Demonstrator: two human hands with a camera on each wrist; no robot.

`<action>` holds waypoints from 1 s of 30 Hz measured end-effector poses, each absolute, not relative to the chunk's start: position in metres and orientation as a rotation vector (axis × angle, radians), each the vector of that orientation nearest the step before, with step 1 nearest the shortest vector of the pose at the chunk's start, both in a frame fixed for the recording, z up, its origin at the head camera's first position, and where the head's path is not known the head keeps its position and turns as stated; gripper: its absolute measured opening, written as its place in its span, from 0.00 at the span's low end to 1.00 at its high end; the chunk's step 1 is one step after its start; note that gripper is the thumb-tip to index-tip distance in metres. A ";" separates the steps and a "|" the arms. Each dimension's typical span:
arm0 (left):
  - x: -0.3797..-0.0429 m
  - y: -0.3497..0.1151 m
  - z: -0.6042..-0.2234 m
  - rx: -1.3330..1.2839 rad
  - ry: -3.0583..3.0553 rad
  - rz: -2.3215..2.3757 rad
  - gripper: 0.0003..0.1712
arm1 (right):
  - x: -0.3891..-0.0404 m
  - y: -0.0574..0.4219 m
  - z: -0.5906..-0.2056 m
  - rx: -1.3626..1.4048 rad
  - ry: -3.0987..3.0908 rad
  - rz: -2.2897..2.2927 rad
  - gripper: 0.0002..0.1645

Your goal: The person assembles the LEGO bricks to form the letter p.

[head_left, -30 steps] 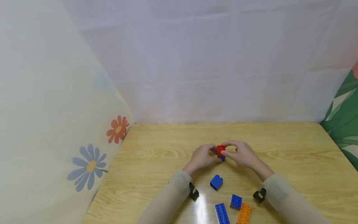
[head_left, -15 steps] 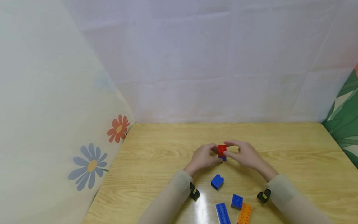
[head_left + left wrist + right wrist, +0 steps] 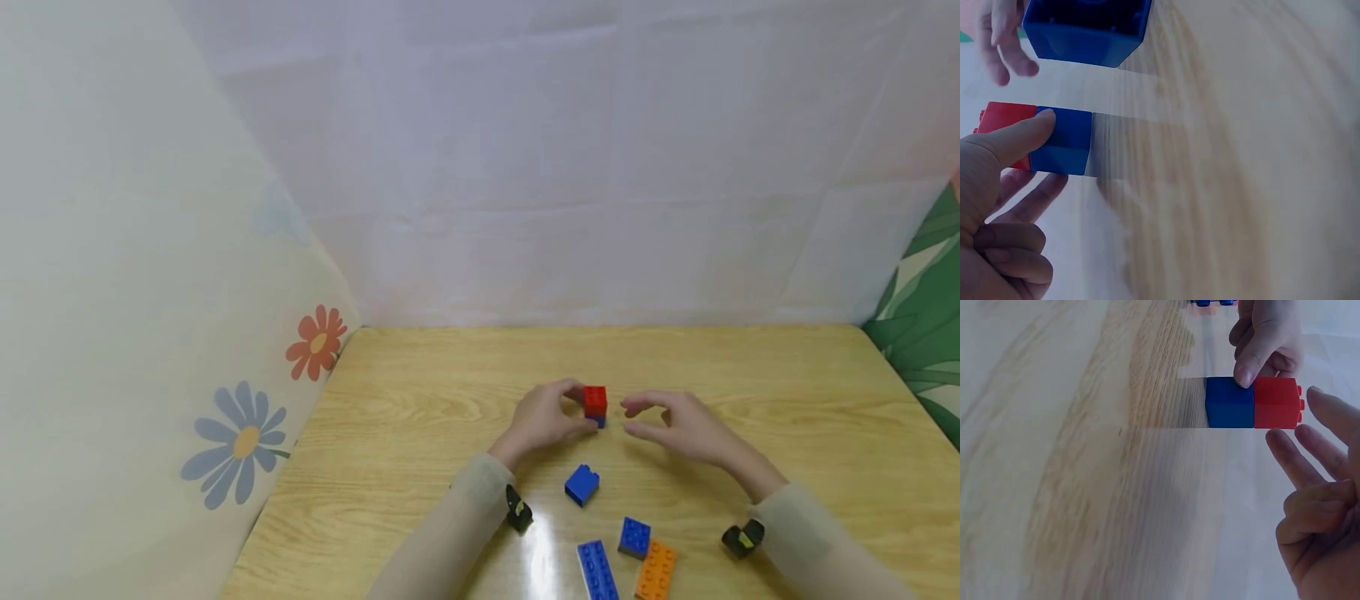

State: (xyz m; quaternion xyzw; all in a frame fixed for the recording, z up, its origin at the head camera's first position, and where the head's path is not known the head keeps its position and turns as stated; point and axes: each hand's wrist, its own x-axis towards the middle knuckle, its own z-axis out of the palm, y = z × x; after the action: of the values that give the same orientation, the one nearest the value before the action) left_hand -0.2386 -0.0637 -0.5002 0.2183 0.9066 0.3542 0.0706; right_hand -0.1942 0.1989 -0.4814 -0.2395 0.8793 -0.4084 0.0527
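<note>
I find the red brick [image 3: 596,400] seated on the lower blue brick [image 3: 1069,139], upright on the wood-grain table [image 3: 435,383]. The left hand [image 3: 542,418] grasps the lower blue brick, thumb against its side. The right hand [image 3: 686,427] is free, fingers parted, near the red brick. Toward the near edge I note a loose blue brick [image 3: 582,485], a square blue brick [image 3: 635,537] beside an orange brick [image 3: 656,572], and a long blue brick [image 3: 597,570].

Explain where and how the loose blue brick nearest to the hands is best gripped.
The loose blue brick lies on its side, studs at its far end, hollow underside at its near end. So probably pinch its two smooth upright walls, coming from above with the right hand, which holds nothing. The left hand grips the red-and-blue stack.
</note>
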 end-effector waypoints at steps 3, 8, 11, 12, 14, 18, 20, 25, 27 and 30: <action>-0.238 -0.064 -0.499 0.656 2.713 1.096 0.28 | -0.189 0.203 -0.482 -0.756 2.656 -1.223 0.22; -0.236 -0.062 -0.497 0.673 2.711 1.151 0.29 | -0.180 0.208 -0.479 -0.805 2.569 -1.208 0.19; -0.236 -0.062 -0.497 0.674 2.716 1.165 0.29 | -0.175 0.211 -0.478 -0.840 2.501 -1.211 0.18; -0.236 -0.062 -0.497 0.673 2.715 1.167 0.29 | -0.173 0.212 -0.478 -0.858 2.486 -1.212 0.17; -0.236 -0.062 -0.498 0.670 2.718 1.166 0.28 | -0.170 0.214 -0.477 -0.883 2.447 -1.218 0.15; -0.237 -0.062 -0.498 0.674 2.732 1.147 0.26 | -0.164 0.218 -0.477 -0.900 2.363 -1.233 0.12; -0.238 -0.062 -0.498 0.671 2.737 1.134 0.25 | -0.160 0.220 -0.478 -0.901 2.318 -1.239 0.10; -0.238 -0.063 -0.497 0.654 2.728 1.124 0.25 | -0.152 0.223 -0.478 -0.948 2.220 -1.240 0.09; -0.238 -0.063 -0.496 0.651 2.724 1.126 0.25 | -0.149 0.224 -0.477 -0.974 2.180 -1.246 0.09; -0.238 -0.063 -0.495 0.646 2.723 1.129 0.25 | -0.145 0.224 -0.477 -1.003 2.127 -1.260 0.09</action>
State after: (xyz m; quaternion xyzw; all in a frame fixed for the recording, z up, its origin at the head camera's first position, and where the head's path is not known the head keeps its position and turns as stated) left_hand -0.2383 -0.0626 -0.4951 0.2137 0.9006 0.3733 0.0619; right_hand -0.1453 0.2244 -0.4773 -0.3656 0.7751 -0.4589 0.2344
